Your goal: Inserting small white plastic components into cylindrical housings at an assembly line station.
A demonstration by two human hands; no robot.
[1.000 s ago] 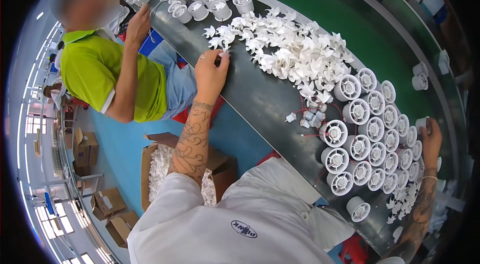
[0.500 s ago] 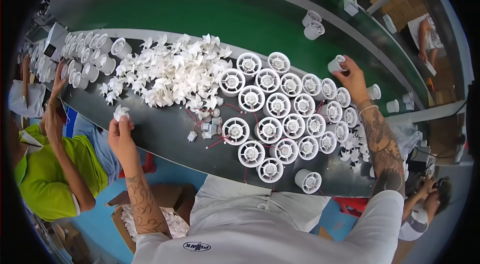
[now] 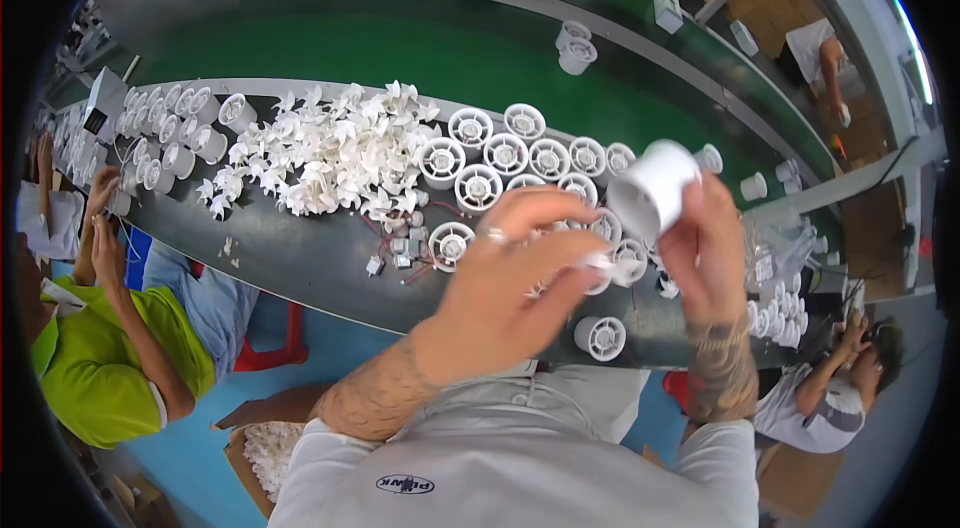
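In front of my chest, my left hand (image 3: 500,293) pinches a small white fan blade wheel (image 3: 599,262), blurred and partly covered by the fingers. To its right, my right hand (image 3: 712,248) grips a white round fan housing (image 3: 650,190), raised and tilted with its wide opening toward my left hand. The blade wheel and the housing are close but apart. Beneath both hands stand rows of white fan housings (image 3: 471,127), several of them hidden by my left hand. One housing (image 3: 604,338) lies on its side near the front edge.
A heap of white blade wheels (image 3: 345,153) and small motors with red wires (image 3: 405,246) lie left on the dark table (image 3: 300,273). Beyond runs a green conveyor belt (image 3: 400,33) with housings on it. A co-worker in a green shirt (image 3: 130,358) sits left; another person (image 3: 825,398) sits right.
My right hand has brought the housing from over the belt toward my chest. My left hand has swung right with the blade wheel, toward the housing. The view has shifted slightly.
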